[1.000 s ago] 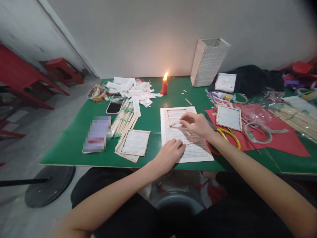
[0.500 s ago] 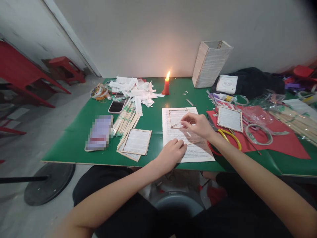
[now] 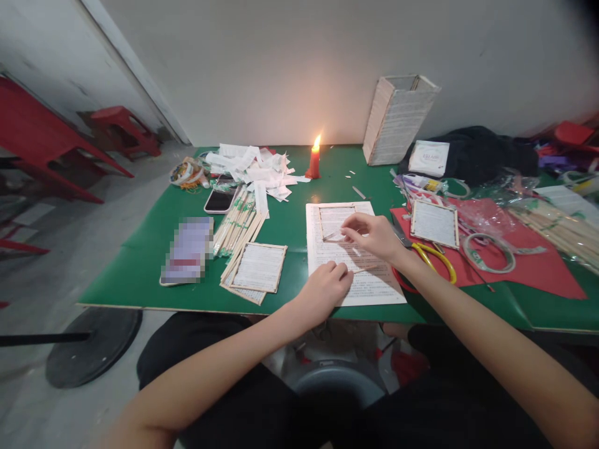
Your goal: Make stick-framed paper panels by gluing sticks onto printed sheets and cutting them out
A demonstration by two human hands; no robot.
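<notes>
A printed paper sheet [image 3: 327, 284] lies at the front edge of the green table, with a small square frame of thin sticks [image 3: 320, 223] on its upper part. My right hand [image 3: 372, 236] is closed in a pinch over the frame's lower side, on what looks like a thin stick [image 3: 332, 236] angled toward the lower left corner. Lower on the page, my left hand [image 3: 327, 287] rests with curled fingers. A thin wooden stick [image 3: 365, 270] points out to the right from its fingertips; the gripped end is hidden.
A lit red candle [image 3: 315, 163] stands behind the sheet. Yellow-handled scissors [image 3: 433, 259] lie beside my right forearm. Papered square panels [image 3: 259, 268], bundled sticks [image 3: 238, 218], paper strips [image 3: 255, 165] and a phone [image 3: 187, 252] are left. A tall papered box [image 3: 397, 121] stands behind.
</notes>
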